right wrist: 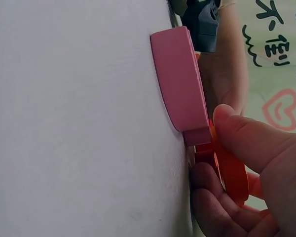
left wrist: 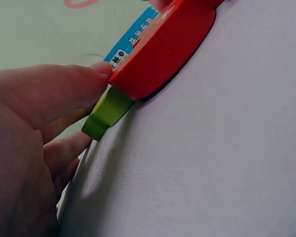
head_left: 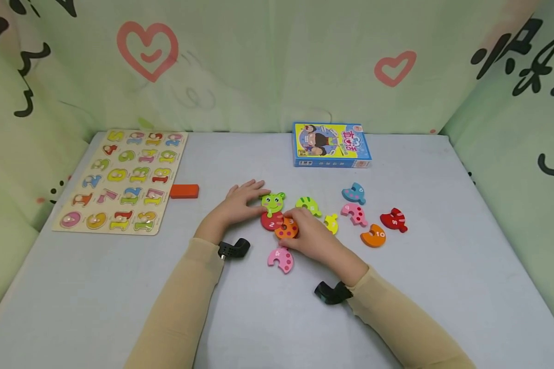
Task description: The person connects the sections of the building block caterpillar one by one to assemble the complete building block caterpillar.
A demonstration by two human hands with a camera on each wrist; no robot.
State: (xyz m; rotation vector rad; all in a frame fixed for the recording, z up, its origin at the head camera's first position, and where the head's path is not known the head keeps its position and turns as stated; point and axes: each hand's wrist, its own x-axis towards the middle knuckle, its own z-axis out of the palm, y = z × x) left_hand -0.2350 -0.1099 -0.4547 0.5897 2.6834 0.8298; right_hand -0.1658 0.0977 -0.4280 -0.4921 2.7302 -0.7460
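A green frog-like head piece (head_left: 273, 203) lies against a red number piece (head_left: 271, 221) in the middle of the table. My left hand (head_left: 240, 206) lies beside them with its fingers extended; in the left wrist view its thumb (left wrist: 84, 86) touches the red piece's edge next to the green one. My right hand (head_left: 314, 237) pinches an orange spotted number piece (head_left: 286, 229) between thumb and fingers, slightly overlapping the red piece. In the right wrist view, the orange piece (right wrist: 230, 168) is tilted in that grip. Just below sits a pink curved piece (head_left: 283, 260).
More number pieces lie right of the hands: green (head_left: 309, 205), yellow (head_left: 331, 223), blue (head_left: 354, 193), pink (head_left: 354, 213), orange (head_left: 374, 236) and red (head_left: 394, 220). A number board (head_left: 120, 189) and an orange-red block (head_left: 184, 191) are at left. A blue box (head_left: 332, 145) stands behind.
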